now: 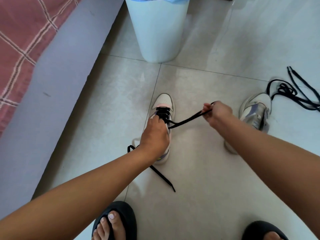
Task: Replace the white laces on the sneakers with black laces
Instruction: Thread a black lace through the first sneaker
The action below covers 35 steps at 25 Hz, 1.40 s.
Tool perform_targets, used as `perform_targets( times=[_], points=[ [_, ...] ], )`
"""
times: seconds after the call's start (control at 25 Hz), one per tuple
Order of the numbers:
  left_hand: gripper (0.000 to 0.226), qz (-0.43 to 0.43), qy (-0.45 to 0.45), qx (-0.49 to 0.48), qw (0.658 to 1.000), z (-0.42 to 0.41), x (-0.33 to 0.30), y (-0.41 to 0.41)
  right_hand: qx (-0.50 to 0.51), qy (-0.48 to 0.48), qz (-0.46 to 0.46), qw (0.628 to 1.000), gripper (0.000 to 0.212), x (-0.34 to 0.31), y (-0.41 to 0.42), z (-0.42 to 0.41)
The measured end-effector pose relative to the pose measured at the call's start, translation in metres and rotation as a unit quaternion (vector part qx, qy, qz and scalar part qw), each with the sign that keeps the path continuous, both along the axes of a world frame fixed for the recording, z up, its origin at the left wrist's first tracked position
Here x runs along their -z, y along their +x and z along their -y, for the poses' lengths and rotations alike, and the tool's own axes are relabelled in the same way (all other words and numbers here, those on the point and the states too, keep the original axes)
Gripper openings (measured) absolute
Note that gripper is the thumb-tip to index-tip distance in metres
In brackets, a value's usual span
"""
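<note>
Near sneaker (163, 108) on the tiled floor (207, 179): lowest eyelet rows already carry the black lace (187, 121), upper rows not yet threaded — left hand (155, 135) curled over the tongue area, gripping the shoe, while the right hand (216, 112) pinches the lace's working end and draws it taut to the right; the other end trails loose beside the heel. Second sneaker (256, 111) lies close by, apparently unlaced, with the spare black lace (292, 92) heaped just beyond it — judged under halfway. No white laces clearly in view.

Glossy pale tiled floor (216, 170), white bin (158, 32), pink checked bedcover (20, 32)
</note>
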<state>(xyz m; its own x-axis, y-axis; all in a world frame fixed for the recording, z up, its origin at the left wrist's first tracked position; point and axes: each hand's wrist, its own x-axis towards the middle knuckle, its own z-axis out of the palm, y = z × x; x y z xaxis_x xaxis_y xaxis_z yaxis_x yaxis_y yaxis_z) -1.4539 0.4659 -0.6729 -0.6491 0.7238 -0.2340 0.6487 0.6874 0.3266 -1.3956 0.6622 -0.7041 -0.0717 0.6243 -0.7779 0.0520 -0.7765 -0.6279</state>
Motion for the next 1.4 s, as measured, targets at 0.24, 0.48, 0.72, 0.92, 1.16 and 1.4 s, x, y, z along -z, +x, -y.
perform_targets(
  times=[0.24, 0.48, 0.72, 0.92, 1.16, 1.4],
  points=[
    [0.034, -0.011, -0.011, 0.003, 1.0, 0.0, 0.002, 0.001, -0.053, 0.033, -0.031, 0.998, 0.027, -0.012, 0.034, -0.049],
    [0.015, 0.134, 0.057, -0.041, 0.988, 0.001, 0.0, -0.009, -0.086, 0.025, -0.063, 0.994, 0.027, -0.021, 0.032, -0.05],
    [0.014, 0.429, 0.141, -0.211, 0.867, 0.007, 0.008, -0.031, -0.113, 0.01, -0.046, 0.993, 0.023, -0.027, 0.033, -0.043],
    [0.021, 0.478, 0.201, -0.289, 0.805, 0.009, 0.008, -0.027, -0.46, 0.327, 0.259, 0.784, 0.052, -0.027, 0.05, 0.062],
    [0.02, 0.399, 0.191, -0.13, 0.888, 0.017, -0.01, -0.017, -0.464, 0.268, 0.123, 0.836, 0.029, -0.015, 0.015, 0.12],
    [0.013, 0.66, 0.267, -0.074, 0.698, 0.057, -0.086, -0.03, -0.414, 0.214, 0.135, 0.874, 0.039, -0.005, 0.022, 0.099]
  ],
)
